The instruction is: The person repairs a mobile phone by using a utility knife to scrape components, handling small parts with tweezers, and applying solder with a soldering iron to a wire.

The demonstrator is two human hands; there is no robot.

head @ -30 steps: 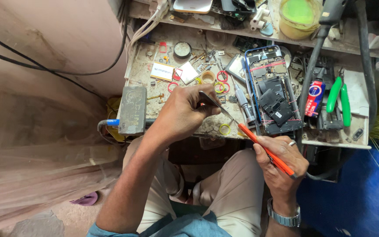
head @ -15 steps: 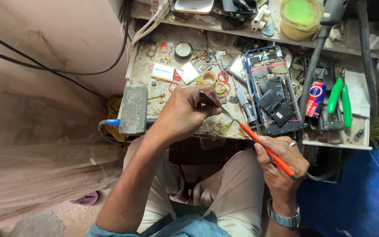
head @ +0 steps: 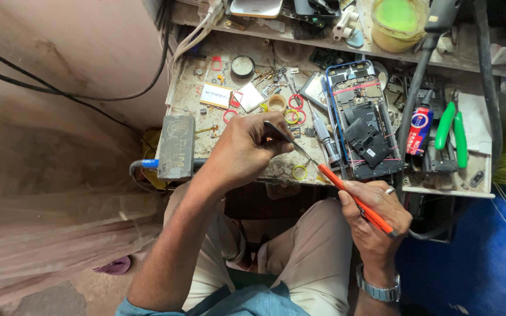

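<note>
the left hand (head: 244, 153) is closed around thin steel tweezers (head: 291, 140), whose long axis slants down and to the right, the tips meeting the point of the tool opposite at the front edge of the cluttered workbench (head: 206, 114). the right hand (head: 376, 219), a ring on one finger and a metal watch (head: 379, 288) at the wrist, is wrapped tight around a slim orange-handled soldering iron (head: 355, 199); its axis runs from the palm up and to the left, tip toward the tweezers. just beside the tips lies a small yellow ring (head: 299, 172). beyond, an opened blue-framed phone (head: 359, 120) lies lengthwise, circuit side up. right of it stands a small red-and-blue labelled tube (head: 420, 130), then green-handled pliers (head: 451, 131). to the left sit a flat white-and-yellow labelled card (head: 216, 95) and a grey rectangular block (head: 175, 146) at the bench corner. a yellow-green tub (head: 399, 20) rests on the shelf above.
</note>
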